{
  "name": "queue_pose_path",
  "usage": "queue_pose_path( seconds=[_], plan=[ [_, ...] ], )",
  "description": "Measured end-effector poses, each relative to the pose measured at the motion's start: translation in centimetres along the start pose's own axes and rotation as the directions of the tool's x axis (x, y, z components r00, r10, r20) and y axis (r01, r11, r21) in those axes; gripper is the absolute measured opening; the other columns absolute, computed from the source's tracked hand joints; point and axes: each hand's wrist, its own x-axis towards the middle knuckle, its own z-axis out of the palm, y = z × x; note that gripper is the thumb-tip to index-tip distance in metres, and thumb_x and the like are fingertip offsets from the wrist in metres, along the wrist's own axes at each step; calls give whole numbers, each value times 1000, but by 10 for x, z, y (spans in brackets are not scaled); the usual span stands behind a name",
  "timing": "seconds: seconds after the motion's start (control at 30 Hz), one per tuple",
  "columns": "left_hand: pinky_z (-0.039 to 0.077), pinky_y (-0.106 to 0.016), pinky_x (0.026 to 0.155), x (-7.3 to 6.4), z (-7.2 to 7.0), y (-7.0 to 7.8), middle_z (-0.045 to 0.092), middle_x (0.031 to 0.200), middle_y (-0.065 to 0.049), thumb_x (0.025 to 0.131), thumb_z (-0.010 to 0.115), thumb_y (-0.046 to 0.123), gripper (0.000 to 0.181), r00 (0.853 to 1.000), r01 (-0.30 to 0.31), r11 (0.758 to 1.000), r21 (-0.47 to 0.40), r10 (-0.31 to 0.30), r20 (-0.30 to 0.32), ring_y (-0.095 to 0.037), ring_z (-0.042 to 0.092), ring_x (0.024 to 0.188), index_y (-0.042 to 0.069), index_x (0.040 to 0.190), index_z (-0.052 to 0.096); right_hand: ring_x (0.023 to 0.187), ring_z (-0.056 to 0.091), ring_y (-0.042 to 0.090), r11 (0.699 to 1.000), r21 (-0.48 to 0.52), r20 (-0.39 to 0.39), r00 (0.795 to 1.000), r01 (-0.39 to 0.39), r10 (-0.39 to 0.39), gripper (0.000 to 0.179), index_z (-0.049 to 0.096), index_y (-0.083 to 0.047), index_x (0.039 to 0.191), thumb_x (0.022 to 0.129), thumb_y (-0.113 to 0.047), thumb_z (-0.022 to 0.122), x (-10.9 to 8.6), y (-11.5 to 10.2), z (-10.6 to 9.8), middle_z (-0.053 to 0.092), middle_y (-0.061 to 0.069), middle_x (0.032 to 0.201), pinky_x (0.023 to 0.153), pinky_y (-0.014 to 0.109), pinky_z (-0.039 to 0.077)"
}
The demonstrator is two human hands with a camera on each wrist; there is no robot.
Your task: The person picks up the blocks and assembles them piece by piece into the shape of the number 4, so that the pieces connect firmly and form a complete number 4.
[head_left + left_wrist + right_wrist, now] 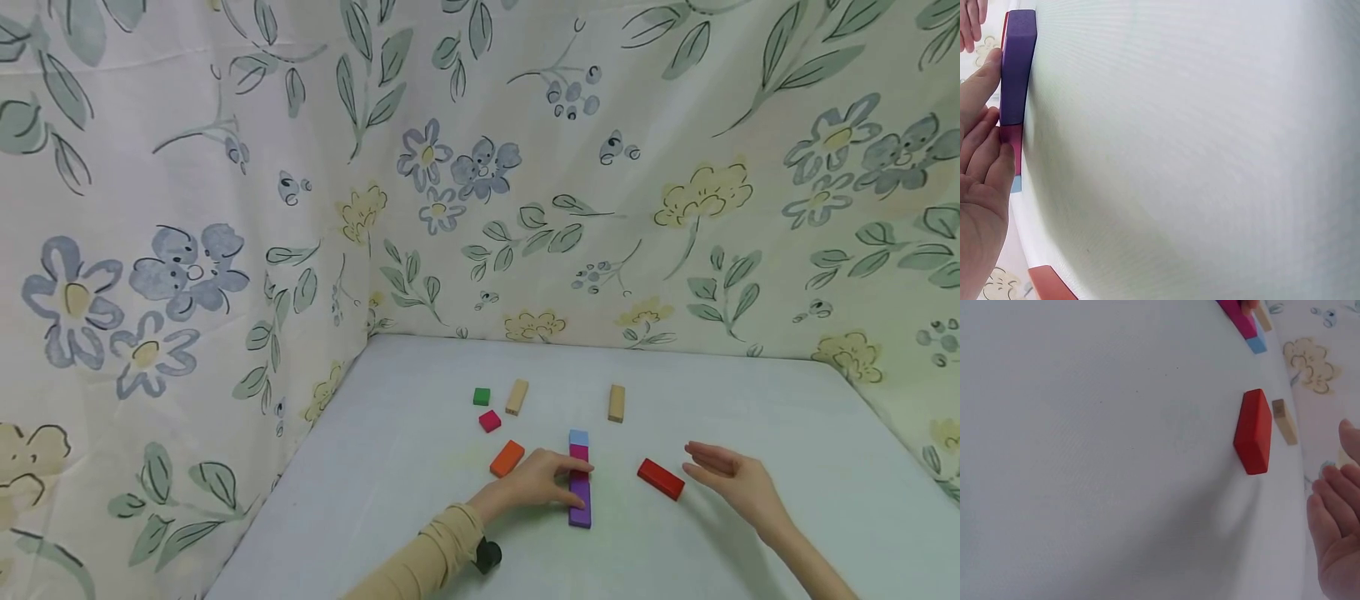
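A row of blocks lies flat on the table: a light blue block point(578, 437) at the far end, a magenta block point(578, 452) in the middle and a longer purple block point(580, 516) at the near end. My left hand point(536, 479) reaches over this row, thumb at the purple block and fingers at the magenta one, which they partly cover. Off to the right, my right hand point(738, 483) is held above the table with nothing in it, its fingers extended. Nearest to it is a red block point(661, 479), apart from the hand.
An orange block point(507, 458) lies left of the row. Farther back are a small green block point(482, 397), a small crimson block point(490, 421) and two plain wooden blocks point(517, 397). A black object point(489, 556) sits by the left sleeve. Floral cloth point(525, 275) hangs around the table.
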Motion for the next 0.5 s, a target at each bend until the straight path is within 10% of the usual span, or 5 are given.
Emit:
queue_pose_path(
  seconds=[0.33,0.5],
  plan=[
    [46,-20,98,-1,-1,1,61,128,9,79,76,29,50,1000,-8,1000,20,8,-3,-3,55,119,23,127,62,109,65,17,998,-21,22,998,-51,52,64,51,0,133,88,-42,65,0,10,13,58,20,131,87,34,55],
    [46,-19,97,0,0,0,62,128,9,80,76,29,50,1000,-17,999,26,18,-3,-3,55,118,23,127,62,108,65,15,999,-16,29,998,-50,51,64,52,0,133,87,-43,65,-1,12,16,57,19,131,88,34,55]
  ],
)
